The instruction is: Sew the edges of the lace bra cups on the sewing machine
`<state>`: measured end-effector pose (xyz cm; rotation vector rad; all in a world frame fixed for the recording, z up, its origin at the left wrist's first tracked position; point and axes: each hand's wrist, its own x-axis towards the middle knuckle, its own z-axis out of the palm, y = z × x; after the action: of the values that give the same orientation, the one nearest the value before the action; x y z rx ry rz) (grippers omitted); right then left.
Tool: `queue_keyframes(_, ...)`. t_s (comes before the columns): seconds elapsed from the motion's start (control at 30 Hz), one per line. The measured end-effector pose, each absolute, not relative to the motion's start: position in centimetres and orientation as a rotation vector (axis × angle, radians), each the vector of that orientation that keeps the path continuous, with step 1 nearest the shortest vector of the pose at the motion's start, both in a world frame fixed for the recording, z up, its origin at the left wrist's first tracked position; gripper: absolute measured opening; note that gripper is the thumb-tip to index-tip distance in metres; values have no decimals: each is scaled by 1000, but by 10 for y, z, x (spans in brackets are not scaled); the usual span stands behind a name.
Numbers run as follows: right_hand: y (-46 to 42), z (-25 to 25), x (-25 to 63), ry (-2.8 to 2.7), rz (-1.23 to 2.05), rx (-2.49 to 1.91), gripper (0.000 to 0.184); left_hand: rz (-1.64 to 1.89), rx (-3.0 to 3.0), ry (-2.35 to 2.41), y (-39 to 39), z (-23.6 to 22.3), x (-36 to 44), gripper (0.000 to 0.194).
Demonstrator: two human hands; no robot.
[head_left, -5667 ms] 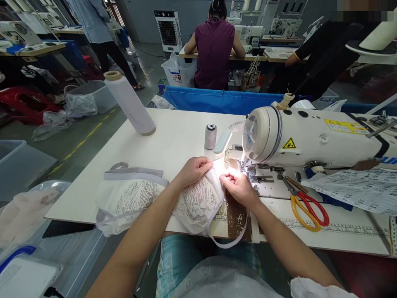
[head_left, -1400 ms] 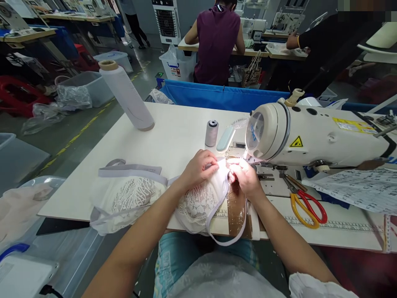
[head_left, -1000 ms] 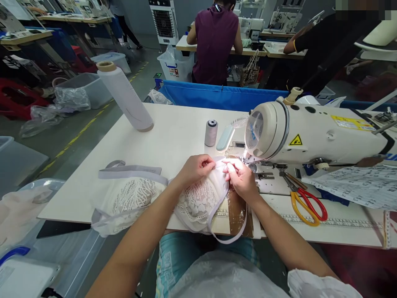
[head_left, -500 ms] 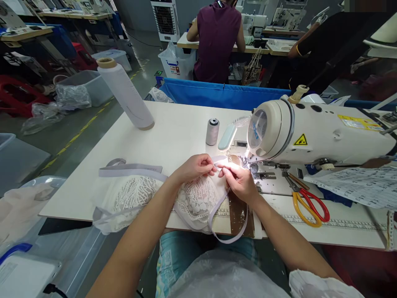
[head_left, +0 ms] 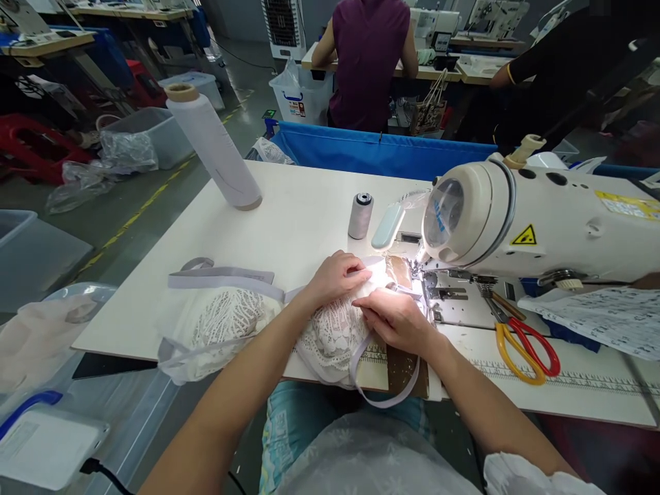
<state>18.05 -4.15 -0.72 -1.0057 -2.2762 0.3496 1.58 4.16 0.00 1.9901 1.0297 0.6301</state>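
A white lace bra point(head_left: 335, 330) with pale lilac edging lies across the table front, one cup under my hands and the other cup point(head_left: 227, 320) to the left. My left hand point(head_left: 343, 276) is closed on the upper edge of the near cup, thumb and fingers together. Against the lace beside it, my right hand point(head_left: 394, 317) is closed with curled fingers; what they hold is hidden. A lilac strap point(head_left: 384, 402) loops down below my right hand. Just beyond is the lit needle area of the white sewing machine point(head_left: 485, 213).
A grey thread spool point(head_left: 360, 216) stands behind my hands, near a pale blue oblong piece point(head_left: 388, 225). The tall white cone point(head_left: 214, 148) leans at the back left. Scissors point(head_left: 526, 347) and printed paper point(head_left: 598, 313) lie right. Two people sit beyond the blue cloth point(head_left: 381, 144).
My hands have come out of their shared pinch at the edging. The right hand has moved down onto the lace with fingers curled, and the left has shifted slightly right. The view has also shifted.
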Motion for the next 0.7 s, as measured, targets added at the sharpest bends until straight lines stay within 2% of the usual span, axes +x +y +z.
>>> queue_keyframes(0.2,-46,-4,182,-2239,399,-1018,23,644,1680,1017,44,3,8,26)
queue_keyframes(0.37,-49,-1,183,-2240,422,-881,26,681,1641,1063,46,5,7,25)
queue_keyframes(0.5,-48,1,184,-2024,374,-918,32,689,1627,1078,44,8,7,27)
queue_keyframes(0.7,-51,4,182,-2100,334,-774,36,688,1627,1082,46,7,8,25)
